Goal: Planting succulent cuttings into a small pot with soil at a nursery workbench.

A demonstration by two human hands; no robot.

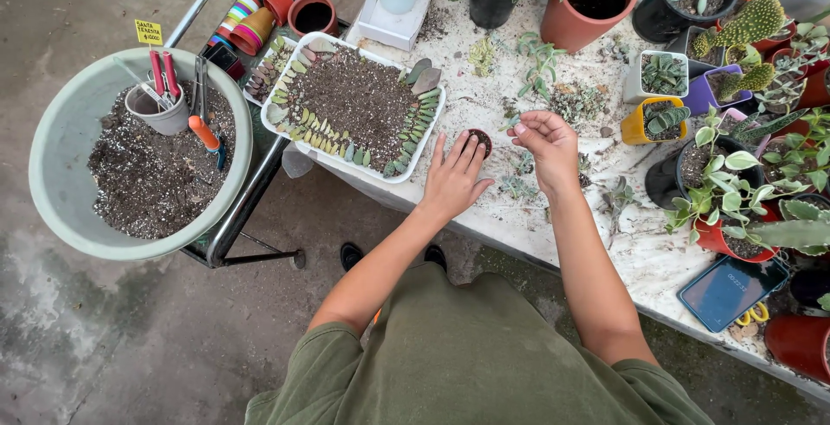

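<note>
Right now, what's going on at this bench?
A person is potting at a soil-strewn white table. The left hand lies flat, fingertips against a small dark pot of soil. The right hand hovers beside it, fingers pinched; what they hold is unclear. A white tray of soil edged with succulent leaves sits to the left.

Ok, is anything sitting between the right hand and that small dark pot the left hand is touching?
Nothing visible. The right hand hovers just right of the small dark pot, with only bare table between them. The left hand rests against the pot's left side.
</note>
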